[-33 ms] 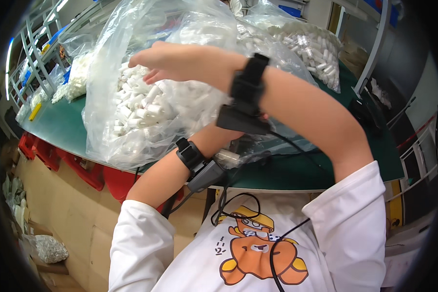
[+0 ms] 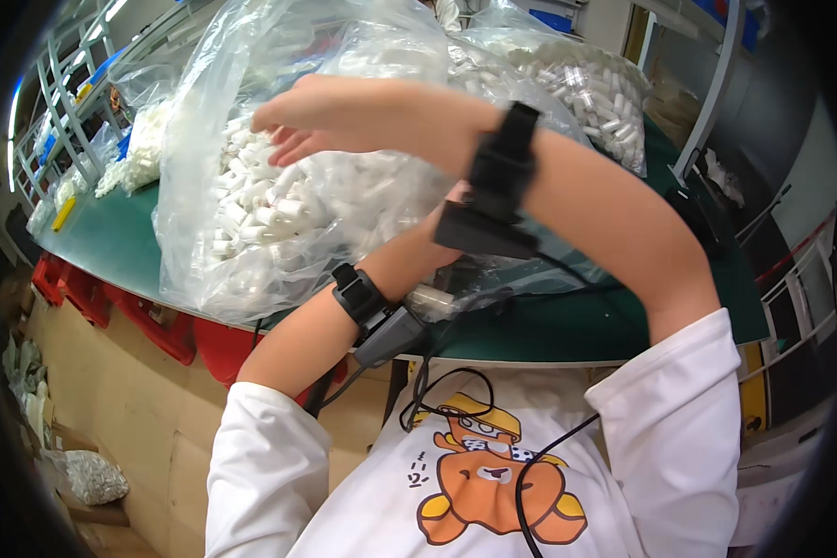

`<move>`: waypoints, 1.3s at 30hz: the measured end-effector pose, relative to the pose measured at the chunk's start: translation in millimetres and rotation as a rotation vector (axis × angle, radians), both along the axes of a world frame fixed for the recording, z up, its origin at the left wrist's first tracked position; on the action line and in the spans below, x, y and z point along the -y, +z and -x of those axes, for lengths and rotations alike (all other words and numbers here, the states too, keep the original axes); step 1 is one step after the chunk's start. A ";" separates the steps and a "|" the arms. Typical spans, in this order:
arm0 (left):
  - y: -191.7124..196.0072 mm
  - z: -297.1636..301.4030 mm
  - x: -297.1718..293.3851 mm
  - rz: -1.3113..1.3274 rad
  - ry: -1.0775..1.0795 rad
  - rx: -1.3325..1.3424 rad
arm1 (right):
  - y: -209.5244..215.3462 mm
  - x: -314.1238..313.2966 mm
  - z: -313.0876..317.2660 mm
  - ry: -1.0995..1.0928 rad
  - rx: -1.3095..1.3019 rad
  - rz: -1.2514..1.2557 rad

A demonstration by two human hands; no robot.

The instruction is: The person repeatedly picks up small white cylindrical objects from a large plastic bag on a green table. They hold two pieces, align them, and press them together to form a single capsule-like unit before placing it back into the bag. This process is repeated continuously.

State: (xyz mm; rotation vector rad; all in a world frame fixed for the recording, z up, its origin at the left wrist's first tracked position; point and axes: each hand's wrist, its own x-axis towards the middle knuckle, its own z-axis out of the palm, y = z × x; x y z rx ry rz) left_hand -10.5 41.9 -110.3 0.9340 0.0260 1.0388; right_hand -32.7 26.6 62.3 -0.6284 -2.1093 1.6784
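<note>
A large clear plastic bag (image 2: 188,223) lies open on the green table, full of short white plastic cylinders (image 2: 284,216). Over the bag's opening hovers my right hand (image 2: 321,119), slightly blurred. Its fingers are stretched out to the left and partly apart, with nothing seen in them. My left forearm reaches up and right, crossing beneath the right one. Of my left hand (image 2: 444,223) only a small part shows; the right wrist and its black device cover the fingers, so what they hold is hidden. One clear-wrapped cylinder (image 2: 431,299) lies by the left wrist.
Another filled bag (image 2: 586,98) stands at the back right, and white pieces (image 2: 149,149) are heaped at the far left. Black cables (image 2: 567,272) trail from both wrist devices. Red stools (image 2: 149,325) sit under the front edge of the green table (image 2: 112,237).
My right forearm and wrist have shifted slightly to the right, still over the bag. The left forearm has barely moved, and its hand stays mostly hidden.
</note>
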 end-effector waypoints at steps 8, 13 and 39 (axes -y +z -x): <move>19.5 -24.1 -9.1 0.387 0.485 -0.386 | -12.0 -18.9 -180.7 0.387 1.055 -0.122; 37.0 -32.8 3.0 0.406 0.549 -0.452 | -105.6 -87.9 -219.9 -0.232 1.118 -0.914; 44.4 -33.0 12.4 0.287 0.657 -0.379 | -114.9 -106.8 -180.9 -0.713 0.624 -1.230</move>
